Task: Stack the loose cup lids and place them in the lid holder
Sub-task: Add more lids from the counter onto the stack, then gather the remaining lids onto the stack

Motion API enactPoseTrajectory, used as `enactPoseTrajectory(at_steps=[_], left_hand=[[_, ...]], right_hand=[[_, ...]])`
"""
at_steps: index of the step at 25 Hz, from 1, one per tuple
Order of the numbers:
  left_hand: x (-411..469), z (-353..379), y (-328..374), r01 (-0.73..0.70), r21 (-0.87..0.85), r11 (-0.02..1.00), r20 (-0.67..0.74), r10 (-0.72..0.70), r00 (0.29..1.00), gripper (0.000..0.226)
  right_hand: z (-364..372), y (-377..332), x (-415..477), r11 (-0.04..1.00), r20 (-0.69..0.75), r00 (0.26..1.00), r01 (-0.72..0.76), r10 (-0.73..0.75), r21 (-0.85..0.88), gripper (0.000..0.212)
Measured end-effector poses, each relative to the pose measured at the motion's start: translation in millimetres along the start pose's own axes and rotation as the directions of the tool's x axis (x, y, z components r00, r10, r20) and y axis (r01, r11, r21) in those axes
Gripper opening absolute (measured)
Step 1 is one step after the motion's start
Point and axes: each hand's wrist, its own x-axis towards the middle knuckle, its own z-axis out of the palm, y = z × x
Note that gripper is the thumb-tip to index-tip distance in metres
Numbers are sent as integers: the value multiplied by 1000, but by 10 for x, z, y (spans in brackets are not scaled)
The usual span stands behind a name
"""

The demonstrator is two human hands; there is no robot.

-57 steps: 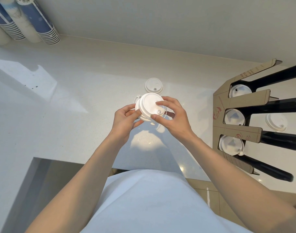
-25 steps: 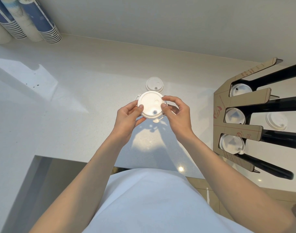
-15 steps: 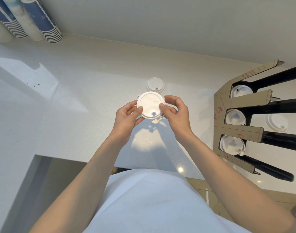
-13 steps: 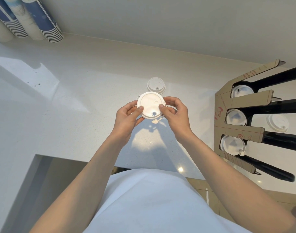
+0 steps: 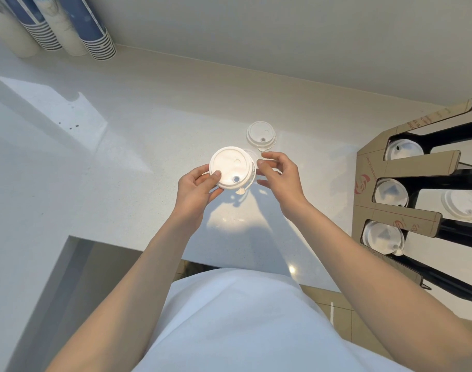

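Note:
My left hand (image 5: 196,187) grips a stack of white cup lids (image 5: 230,167) above the white counter, thumb on the top lid. My right hand (image 5: 279,174) hovers just right of the stack, fingers apart, apparently holding nothing. A small pile of loose lids (image 5: 261,135) lies on the counter beyond my hands. At the right stands the cardboard-and-black lid holder (image 5: 406,163), with lids in its three slots (image 5: 390,193). One more lid (image 5: 460,204) lies behind the holder.
Sleeves of blue and white paper cups (image 5: 92,30) lean at the far left against the wall. The counter's front edge (image 5: 229,263) runs just ahead of my body, with a cut-out step at the lower left.
My right hand has let go of the lid stack and drawn slightly right. The stack has shifted left, held by my left hand alone.

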Motion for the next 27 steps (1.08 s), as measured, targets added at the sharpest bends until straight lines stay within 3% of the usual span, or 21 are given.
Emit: enactPoseTrajectory(at_steps=[5, 12, 16, 21, 24, 27], left_hand=[[1, -131, -11, 11, -8, 1000, -64, -11, 998, 43], [1, -204, 45, 21, -21, 1000, -110, -23, 994, 43], [-33, -232, 61, 12, -17, 1000, -122, -14, 992, 43], [-71, -265, 73, 6, -14, 1000, -122, -8, 993, 44], [-85, -270, 102, 0, -12, 1000, -133, -1, 991, 44], [-89, -263, 133, -5, -7, 1000, -139, 4, 990, 45]], right_hand=[[82, 200, 283, 955, 2, 999, -51, 54, -293, 37], [182, 358, 646, 725, 109, 993, 46, 41, -687, 71], [247, 448, 802, 603, 147, 987, 76, 70, -794, 79], [324, 512, 887, 577, 131, 990, 73, 59, -814, 77], [344, 486, 913, 502, 113, 993, 79, 38, -861, 79], [329, 446, 923, 401, 128, 992, 110, 18, -910, 65]])
